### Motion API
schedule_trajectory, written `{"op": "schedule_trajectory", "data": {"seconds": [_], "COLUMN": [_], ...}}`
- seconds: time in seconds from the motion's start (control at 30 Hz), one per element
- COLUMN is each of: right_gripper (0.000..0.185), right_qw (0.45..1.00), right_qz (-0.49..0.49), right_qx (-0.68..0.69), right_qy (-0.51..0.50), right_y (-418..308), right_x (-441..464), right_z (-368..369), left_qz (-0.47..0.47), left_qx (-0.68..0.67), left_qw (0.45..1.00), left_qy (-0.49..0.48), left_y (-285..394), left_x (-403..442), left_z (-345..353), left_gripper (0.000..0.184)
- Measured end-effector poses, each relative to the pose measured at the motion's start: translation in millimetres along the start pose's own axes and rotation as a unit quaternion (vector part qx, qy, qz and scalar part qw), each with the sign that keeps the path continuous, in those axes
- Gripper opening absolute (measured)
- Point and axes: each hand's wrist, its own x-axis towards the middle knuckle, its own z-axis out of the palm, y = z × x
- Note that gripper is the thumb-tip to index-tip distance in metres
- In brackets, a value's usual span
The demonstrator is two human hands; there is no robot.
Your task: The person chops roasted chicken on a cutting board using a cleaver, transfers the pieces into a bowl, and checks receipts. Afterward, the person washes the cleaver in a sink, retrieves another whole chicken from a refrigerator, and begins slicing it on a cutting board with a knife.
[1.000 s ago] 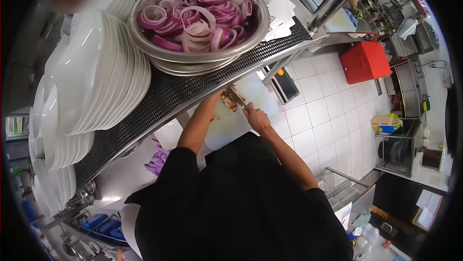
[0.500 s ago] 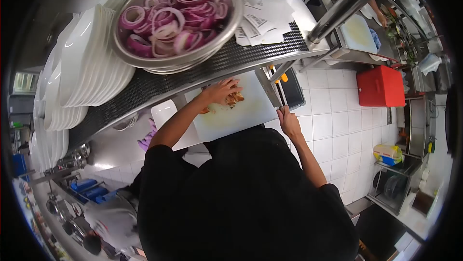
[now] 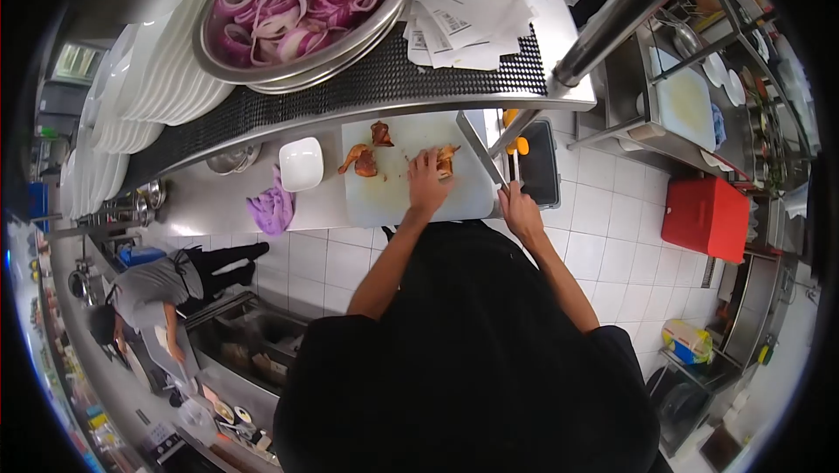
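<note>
On the white cutting board (image 3: 398, 202), my left hand (image 3: 427, 183) rests with its fingers over a browned piece of roast chicken (image 3: 447, 158), holding it against the board. My right hand (image 3: 522, 213) grips the handle of a large broad-bladed knife (image 3: 481, 150). Its blade is raised at the board's right edge, apart from the meat. Toward the board's left lie a roast chicken leg piece (image 3: 360, 161) and a smaller dark brown piece (image 3: 381, 133). The underside of the held piece is hidden by my fingers.
Left of the board are a white square bowl (image 3: 301, 165) and a purple cloth (image 3: 272, 207). A shelf above carries a steel bowl of sliced red onions (image 3: 297, 19), stacked white plates (image 3: 166, 71) and paper slips (image 3: 463, 10). A person (image 3: 162, 290) stands at lower left.
My left hand has shifted right along the board, nearer the knife, uncovering chicken pieces on the left. My right hand still holds the knife. The camera view has turned somewhat.
</note>
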Motion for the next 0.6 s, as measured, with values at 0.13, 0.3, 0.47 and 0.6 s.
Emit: {"op": "schedule_trajectory", "data": {"seconds": [0.13,0.3,0.47,0.6], "right_gripper": [0.031,0.03,0.03,0.031], "right_qw": [1.0,1.0,0.999,0.999], "right_qz": [-0.006,0.008,0.043,0.036], "right_qx": [-0.017,0.015,-0.021,-0.011], "right_qy": [-0.005,-0.016,0.004,0.001], "right_y": [-16,-41,-31,-18], "right_x": [11,6,3,-7], "right_z": [-8,-19,-3,17], "left_qz": [-0.049,-0.039,0.021,0.037], "left_qx": [0.028,0.099,0.011,-0.056], "left_qw": [0.998,0.991,0.993,0.994], "left_qy": [0.024,-0.077,-0.119,-0.087], "left_y": [15,-19,-52,-51], "left_x": [-11,-9,-7,-10], "left_z": [-8,-52,-63,-45], "left_gripper": [0.107,0.111,0.103,0.089]}}
